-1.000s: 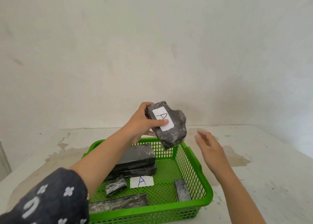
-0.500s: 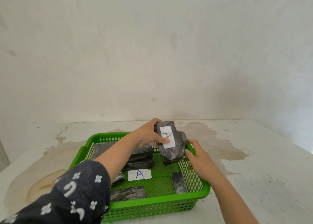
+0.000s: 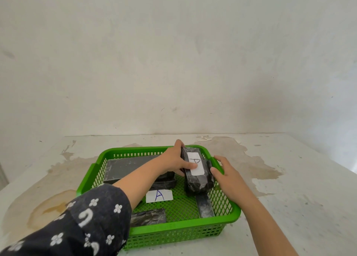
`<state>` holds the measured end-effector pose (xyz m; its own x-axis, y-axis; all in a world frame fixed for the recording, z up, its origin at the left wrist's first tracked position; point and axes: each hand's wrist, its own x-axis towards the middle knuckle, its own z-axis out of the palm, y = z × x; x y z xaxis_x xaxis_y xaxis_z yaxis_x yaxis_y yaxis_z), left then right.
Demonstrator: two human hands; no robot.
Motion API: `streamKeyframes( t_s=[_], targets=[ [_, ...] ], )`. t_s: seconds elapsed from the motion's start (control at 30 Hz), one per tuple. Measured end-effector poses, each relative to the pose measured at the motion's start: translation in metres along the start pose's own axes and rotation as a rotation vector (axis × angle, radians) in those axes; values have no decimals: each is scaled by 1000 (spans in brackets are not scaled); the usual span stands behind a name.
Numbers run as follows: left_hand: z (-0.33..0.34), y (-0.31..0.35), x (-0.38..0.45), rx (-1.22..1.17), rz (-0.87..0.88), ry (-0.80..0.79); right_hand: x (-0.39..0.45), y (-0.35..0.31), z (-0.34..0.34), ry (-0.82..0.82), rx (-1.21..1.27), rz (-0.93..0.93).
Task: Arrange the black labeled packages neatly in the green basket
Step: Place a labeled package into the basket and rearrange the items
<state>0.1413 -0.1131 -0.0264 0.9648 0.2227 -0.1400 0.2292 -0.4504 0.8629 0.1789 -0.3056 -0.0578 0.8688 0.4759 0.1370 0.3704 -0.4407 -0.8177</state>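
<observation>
Black wrapped package [image 3: 197,173] clamped in left hand [image 3: 173,162], label up, right of centre in green basket [image 3: 173,229]; right hand [image 3: 225,173] open, apparently steadying side.

Both arms extended, left hand [image 3: 173,162] gripping, right hand [image 3: 228,175] cupped.

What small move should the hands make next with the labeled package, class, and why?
Probably lower the labeled package flat into the green basket's far right corner and let go: the left hand grips it, the right hand steadies its side, and it seems propped above the mesh.
</observation>
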Motion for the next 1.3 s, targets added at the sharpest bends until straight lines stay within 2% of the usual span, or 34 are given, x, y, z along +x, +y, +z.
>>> streamKeyframes(
  t_s=[0.1,0.2,0.27,0.33,0.4,0.5,0.53,0.67,0.73,0.8,0.87,0.93,0.97,1.07,1.13,1.2,1.3],
  targets=[
    [5,3,-1,72,-33,56,0,0,0,-7,-9,-4],
    [16,5,-3,441,22,127,0,-1,0,-2,-8,-4],
    [20,7,-5,693,110,230,-1,-2,0,-5,-3,-6],
    [23,10,-6,824,227,326,-1,-2,-1,-3,-12,-9],
    [25,11,-2,876,335,243,-2,-3,-1,3,-18,-11],
    [26,3,4,872,272,-78,-1,-3,0,9,-14,-12],
    [24,0,7,854,254,-126,-1,-2,0,6,-15,-10],
    [22,-7,11,815,269,-134,-1,-2,0,10,5,20],
    [22,-6,9,829,284,-141,-3,-4,-1,102,-38,-12],
    [17,-2,5,793,292,-141,-4,-12,-4,259,-155,-173],
    [5,5,2,741,300,-140,-7,-29,-6,338,-206,-385],
    [-11,11,-3,744,281,-139,-11,-49,-8,258,-240,-478],
    [-20,13,-7,772,256,-135,-13,-57,-8,159,-283,-441],
    [-49,8,-18,853,187,-87,-19,-74,-4,-292,-608,-145],
    [-67,-3,-25,857,161,-10,-23,-78,3,-524,-857,-28],
    [-79,-17,-29,939,130,117,-26,-78,12,-603,-1001,-30],
    [-85,-43,-28,1070,87,312,-23,-72,23,-565,-995,-33]
  ],
)
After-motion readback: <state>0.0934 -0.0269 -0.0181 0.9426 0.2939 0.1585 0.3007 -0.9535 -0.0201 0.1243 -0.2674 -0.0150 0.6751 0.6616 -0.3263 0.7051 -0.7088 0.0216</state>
